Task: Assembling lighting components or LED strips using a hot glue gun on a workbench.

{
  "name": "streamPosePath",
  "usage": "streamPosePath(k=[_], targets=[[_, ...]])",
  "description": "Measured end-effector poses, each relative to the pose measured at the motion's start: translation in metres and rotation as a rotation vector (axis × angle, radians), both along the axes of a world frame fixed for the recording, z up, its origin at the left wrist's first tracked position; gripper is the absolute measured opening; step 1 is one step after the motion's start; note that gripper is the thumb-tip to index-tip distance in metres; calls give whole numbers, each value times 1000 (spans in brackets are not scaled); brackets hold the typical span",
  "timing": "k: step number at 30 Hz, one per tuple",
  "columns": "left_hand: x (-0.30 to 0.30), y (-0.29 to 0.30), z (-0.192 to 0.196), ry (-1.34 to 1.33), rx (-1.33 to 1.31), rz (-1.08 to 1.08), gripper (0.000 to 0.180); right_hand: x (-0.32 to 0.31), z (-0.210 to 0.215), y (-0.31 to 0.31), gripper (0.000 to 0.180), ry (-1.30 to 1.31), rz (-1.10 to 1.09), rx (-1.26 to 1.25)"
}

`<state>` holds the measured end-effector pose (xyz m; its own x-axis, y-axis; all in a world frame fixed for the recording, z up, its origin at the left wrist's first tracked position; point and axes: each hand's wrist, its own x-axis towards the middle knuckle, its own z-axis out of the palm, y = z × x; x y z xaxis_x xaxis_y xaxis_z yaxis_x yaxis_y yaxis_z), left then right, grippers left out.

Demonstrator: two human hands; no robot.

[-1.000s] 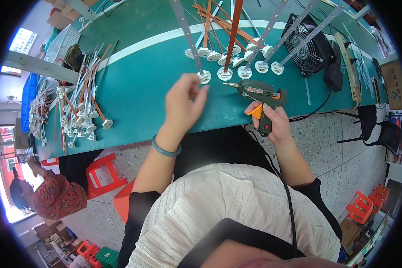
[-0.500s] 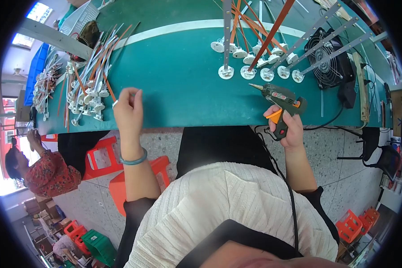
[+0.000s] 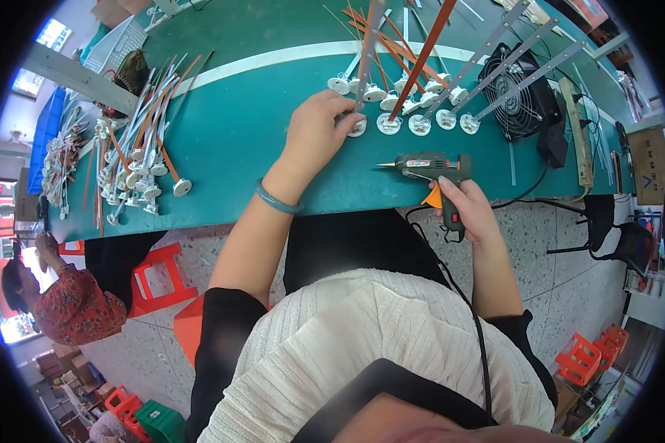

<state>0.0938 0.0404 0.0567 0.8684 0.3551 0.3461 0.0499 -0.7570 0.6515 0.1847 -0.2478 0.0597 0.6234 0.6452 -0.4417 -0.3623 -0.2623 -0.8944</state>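
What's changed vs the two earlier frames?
Left hand went left to the bundle of strips, then came back right to the lower end of the leftmost standing strip; can't tell if it grips. The glue gun now points left, nearly level, instead of up-left. Unchanged: right hand holds the gun; other four standing strips in place.

Green desk (image 3: 251, 148), pale stripe (image 3: 273, 57) across. Clock from view centre: 1 o'clock, row of upright strips on round white bases (image 3: 420, 125), loose strip-and-disc pieces (image 3: 429, 99) behind; 2 o'clock, black fan (image 3: 508, 103), long pale board (image 3: 578, 144); 10 o'clock, more pieces heaped (image 3: 134, 179).
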Motion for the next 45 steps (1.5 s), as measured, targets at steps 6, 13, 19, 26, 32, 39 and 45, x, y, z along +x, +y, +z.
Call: streamPosePath(k=[6, 13, 19, 26, 32, 39, 45], targets=[[1, 2, 10, 52, 288, 12, 12, 3, 3, 5, 30, -672, 13, -189], [-27, -10, 46, 68, 371, -99, 13, -13, 51, 28, 40, -1080, -52, 170], [-55, -30, 66, -78, 398, -158, 11, -33, 71, 106, 26, -1191, 260, 197], [-70, -17, 59, -26, -202, -230, 9, -27, 79, 80, 7, -1024, 366, 261], [-70, -7, 63, -288, -204, -139, 8, 22, 84, 11, 10, -825, 110, 143], [-174, 74, 27, -594, -572, 359, 19, 81, 70, -15, 11, -941, 11, -170], [-308, 96, 11, -693, -737, 627, 41, 99, 55, -4, 10, -1068, 117, -190]])
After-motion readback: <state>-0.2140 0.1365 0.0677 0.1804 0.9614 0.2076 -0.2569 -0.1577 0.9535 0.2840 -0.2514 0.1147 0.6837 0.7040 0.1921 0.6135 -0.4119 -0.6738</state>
